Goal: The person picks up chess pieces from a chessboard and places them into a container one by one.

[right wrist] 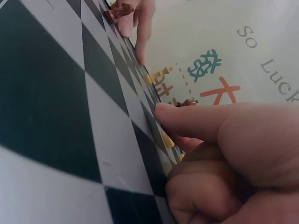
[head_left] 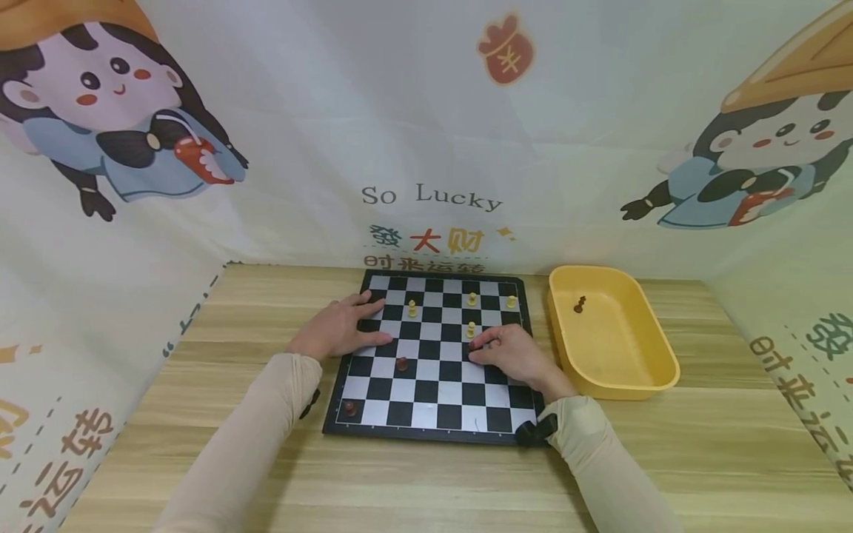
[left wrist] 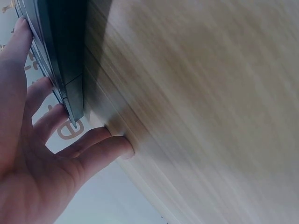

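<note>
A black-and-white chessboard (head_left: 417, 413) lies on the wooden table. My left hand (head_left: 340, 326) rests with spread fingers over its left edge; in the left wrist view the left hand (left wrist: 51, 163) touches the board's side and the table. Over the right half, my right hand (head_left: 516, 355) pinches a brown chess piece (right wrist: 188, 102), mostly hidden by the thumb. Just beyond those fingertips stands a yellow piece (head_left: 471, 330). Other yellow pieces stand farther back, one left of centre (head_left: 412, 309). Two brown pieces are on the left side, one mid-board (head_left: 401, 363) and one near the front corner (head_left: 349, 408).
Right of the board sits a yellow plastic tray (head_left: 656, 337), with a dark brown chess piece (head_left: 580, 304) lying in it. A printed cloth (head_left: 426, 133) hangs behind the table and along both sides.
</note>
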{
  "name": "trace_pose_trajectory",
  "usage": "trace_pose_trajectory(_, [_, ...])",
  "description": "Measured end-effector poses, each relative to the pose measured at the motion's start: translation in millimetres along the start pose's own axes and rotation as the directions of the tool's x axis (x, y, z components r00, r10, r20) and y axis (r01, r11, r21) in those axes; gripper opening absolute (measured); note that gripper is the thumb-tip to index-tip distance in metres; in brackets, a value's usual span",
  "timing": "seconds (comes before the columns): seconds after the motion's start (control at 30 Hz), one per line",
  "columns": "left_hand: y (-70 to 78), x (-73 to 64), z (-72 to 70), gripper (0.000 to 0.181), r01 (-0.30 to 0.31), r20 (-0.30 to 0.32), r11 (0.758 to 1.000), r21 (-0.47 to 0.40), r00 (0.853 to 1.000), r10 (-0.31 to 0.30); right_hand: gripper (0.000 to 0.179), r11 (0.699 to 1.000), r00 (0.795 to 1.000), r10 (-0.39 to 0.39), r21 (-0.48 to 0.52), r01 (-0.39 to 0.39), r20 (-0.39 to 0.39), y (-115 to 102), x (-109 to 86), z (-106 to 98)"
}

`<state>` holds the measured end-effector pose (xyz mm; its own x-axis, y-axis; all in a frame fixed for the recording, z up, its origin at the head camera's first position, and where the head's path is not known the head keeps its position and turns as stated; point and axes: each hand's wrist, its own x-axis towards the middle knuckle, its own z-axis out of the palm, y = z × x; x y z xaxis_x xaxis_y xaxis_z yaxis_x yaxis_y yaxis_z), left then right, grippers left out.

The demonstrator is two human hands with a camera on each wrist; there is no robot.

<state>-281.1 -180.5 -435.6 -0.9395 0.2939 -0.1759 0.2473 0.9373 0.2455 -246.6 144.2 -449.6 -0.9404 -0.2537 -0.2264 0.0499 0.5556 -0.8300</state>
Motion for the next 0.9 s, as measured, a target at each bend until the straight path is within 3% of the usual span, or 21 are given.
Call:
trace_pose_trajectory(0.53, [-0.2, -2.6, -1.1, 0.087, -0.003, -0.013, 1.0, -0.015, 1.0, 0.002, 0.021, 0.995, 0.996, -0.094, -0.046, 0.094, -0.003, -9, -5.7, -8])
trace_pose_trajectory(0.9, [-0.6, -2.2, 0.3, 0.086, -0.01, -0.023, 1.0, -0.01, 1.0, 0.01, 0.022, 0.994, 0.997, -0.075, -0.084, 0.074, -0.015, -19, -15.3, -27])
